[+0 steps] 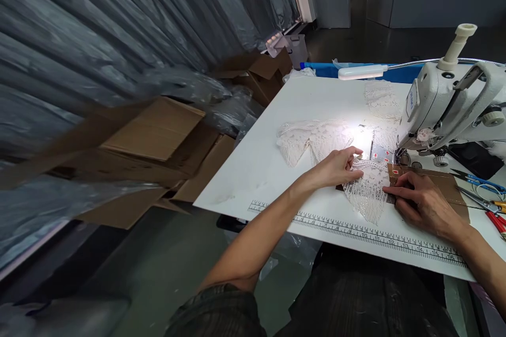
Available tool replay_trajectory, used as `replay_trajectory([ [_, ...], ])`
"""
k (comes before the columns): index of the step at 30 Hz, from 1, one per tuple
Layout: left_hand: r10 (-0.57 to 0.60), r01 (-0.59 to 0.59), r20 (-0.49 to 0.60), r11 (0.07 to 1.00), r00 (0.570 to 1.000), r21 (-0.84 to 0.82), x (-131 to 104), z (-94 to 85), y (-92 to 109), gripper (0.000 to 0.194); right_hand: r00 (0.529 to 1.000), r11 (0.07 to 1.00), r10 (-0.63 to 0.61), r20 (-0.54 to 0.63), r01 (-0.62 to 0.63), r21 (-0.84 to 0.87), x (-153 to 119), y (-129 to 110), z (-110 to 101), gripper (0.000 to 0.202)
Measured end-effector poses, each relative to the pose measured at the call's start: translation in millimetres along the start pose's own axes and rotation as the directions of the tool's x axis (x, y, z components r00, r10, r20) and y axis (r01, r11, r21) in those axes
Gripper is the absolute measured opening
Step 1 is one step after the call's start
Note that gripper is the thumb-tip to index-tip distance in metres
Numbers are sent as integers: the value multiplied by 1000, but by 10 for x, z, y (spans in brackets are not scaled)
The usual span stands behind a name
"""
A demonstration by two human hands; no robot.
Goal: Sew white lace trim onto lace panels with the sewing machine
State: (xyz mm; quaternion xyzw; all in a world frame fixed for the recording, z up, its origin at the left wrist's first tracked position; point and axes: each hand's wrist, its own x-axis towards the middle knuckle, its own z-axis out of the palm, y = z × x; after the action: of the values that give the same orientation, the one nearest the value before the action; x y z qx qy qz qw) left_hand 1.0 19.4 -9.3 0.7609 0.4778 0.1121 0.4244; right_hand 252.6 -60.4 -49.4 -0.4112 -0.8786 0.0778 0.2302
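White lace fabric lies on the sewing machine's bed, its upper edge close to the needle area. My left hand is at its left edge, thumb and index finger spread apart and touching the lace. On the right side, my right hand rests with its index finger stretched flat to the lace edge and the other fingers bent. The white sewing machine stands just beyond my right hand, its presser foot area partly hidden. A lamp lights the cloth brightly.
More lace spreads to the left, with another piece at the back. Scissors and other tools lie at the right. A printed ruler runs along the front edge. Cardboard boxes stand left of the table.
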Motion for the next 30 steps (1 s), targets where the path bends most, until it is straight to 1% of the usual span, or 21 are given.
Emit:
replay_trajectory([
  [5,-5,5,-1,1000,1000,13,2,6,0,60,1000,1000,-5,-30,4,-6,-12,4,32,34],
  [8,5,-4,-10,996,1000,91,-9,-5,-4,62,999,1000,-5,-34,4,-11,-10,-2,41,34],
  [10,87,-73,-68,980,994,185,-10,3,-27,60,999,1000,-9,-44,8,-14,-6,-6,43,34],
  [11,159,-129,-112,963,981,236,-4,19,-43,54,998,1000,-15,-54,15,-15,-4,-8,44,34],
  [12,251,-199,-154,936,956,290,7,43,-60,46,998,1000,-23,-64,22,-17,-1,-10,44,33],
  [13,357,-280,-178,895,917,348,25,76,-76,36,997,999,-32,-72,31,-20,2,-11,43,33],
  [14,470,-372,-172,834,866,408,47,115,-87,27,996,999,-39,-75,38,-25,4,-13,41,33],
  [15,579,-463,-134,752,804,469,75,159,-90,22,996,999,-44,-74,42,-30,7,-14,39,32],
  [16,674,-546,-70,650,735,528,105,202,-85,22,996,998,-45,-71,43,-35,9,-16,37,32],
  [17,742,-606,6,543,670,582,136,242,-73,24,997,998,-42,-67,39,-40,11,-17,35,32],
  [18,780,-642,82,444,620,625,166,275,-55,25,997,998,-38,-66,35,-43,12,-18,35,32],
  [19,793,-653,145,367,592,662,193,298,-34,26,997,998,-35,-68,32,-45,12,-18,36,32],
  [20,786,-650,196,312,586,693,216,312,-13,26,997,998,-33,-70,29,-47,12,-17,39,32],
  [21,766,-641,240,274,597,717,235,317,6,25,997,998,-34,-70,30,-49,11,-16,42,32],
  [23,710,-626,311,231,632,745,253,310,27,26,997,998,-42,-67,39,-54,9,-15,48,32],
  [25,664,-616,352,209,660,760,245,300,24,29,997,997,-53,-64,49,-66,6,-18,51,33],
  [27,647,-602,357,203,674,772,217,306,6,34,996,995,-64,-61,59,-84,6,-26,51,33],
  [30,636,-549,303,230,710,803,187,356,-21,41,996,988,-79,-50,72,-135,10,-34,47,32],
])
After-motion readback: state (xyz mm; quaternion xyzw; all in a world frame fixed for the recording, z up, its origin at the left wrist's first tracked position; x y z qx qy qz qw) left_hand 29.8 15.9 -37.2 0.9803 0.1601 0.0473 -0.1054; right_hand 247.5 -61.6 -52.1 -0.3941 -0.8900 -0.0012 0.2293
